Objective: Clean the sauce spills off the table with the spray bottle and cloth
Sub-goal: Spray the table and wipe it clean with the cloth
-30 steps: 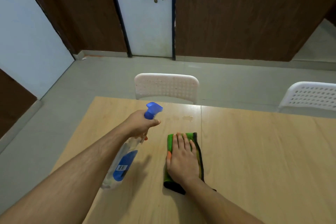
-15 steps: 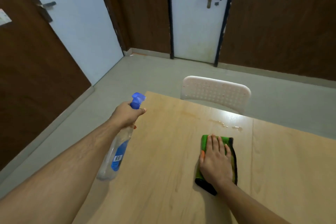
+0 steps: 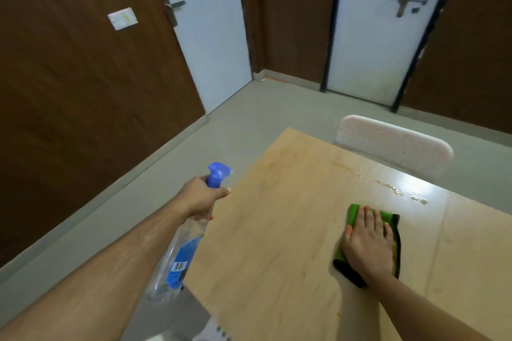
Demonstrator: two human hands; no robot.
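Spray bottle raised at the left, cloth pressed flat at the right.

The left hand (image 3: 203, 198) grips the neck of the clear spray bottle (image 3: 180, 252), its blue nozzle aimed toward the upper right over the wooden surface (image 3: 277, 230). The right hand (image 3: 367, 243) lies spread, fingers straight, on the green cloth (image 3: 353, 213) at lower right. Wet streaks (image 3: 399, 191) and an orange sauce smear (image 3: 342, 166) sit above it, near the white chair (image 3: 393, 147).
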